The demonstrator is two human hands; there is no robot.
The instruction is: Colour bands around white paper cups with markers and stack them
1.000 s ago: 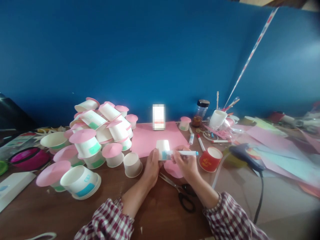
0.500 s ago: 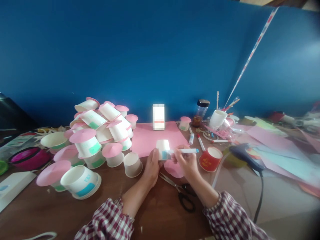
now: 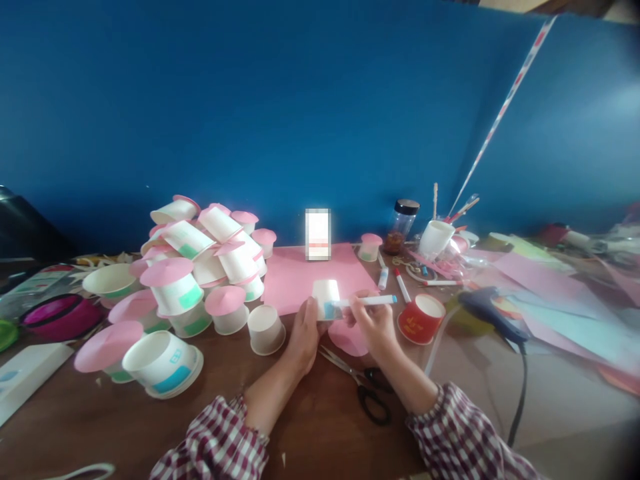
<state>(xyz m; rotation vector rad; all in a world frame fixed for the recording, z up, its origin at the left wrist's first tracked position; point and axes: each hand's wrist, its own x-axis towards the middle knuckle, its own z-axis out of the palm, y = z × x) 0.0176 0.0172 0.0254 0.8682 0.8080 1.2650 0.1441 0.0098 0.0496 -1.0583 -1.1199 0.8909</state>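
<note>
My left hand (image 3: 304,333) is closed round the side of a small white paper cup (image 3: 326,291), held with its narrow end up. A blue patch shows low on the cup's side. In my right hand (image 3: 370,323) is a white marker pen (image 3: 373,301) with a blue end, gripped between thumb and fingers. Its tip end meets the blue patch. Below the cup lies a round piece of pink paper (image 3: 349,339), partly covered by my right hand. Black-handled scissors (image 3: 357,377) rest open on the table between my forearms.
Several white cups with pink paper tops (image 3: 173,283) are piled at left. A pink sheet (image 3: 293,267) lies behind my hands. To the right are a red cup (image 3: 420,321), a glue gun (image 3: 493,310) with its cord, a lidded jar (image 3: 401,223) and scattered paper.
The marker pen has shifted very slightly against the cup's side. Both hands keep their hold, and the rest looks the same.
</note>
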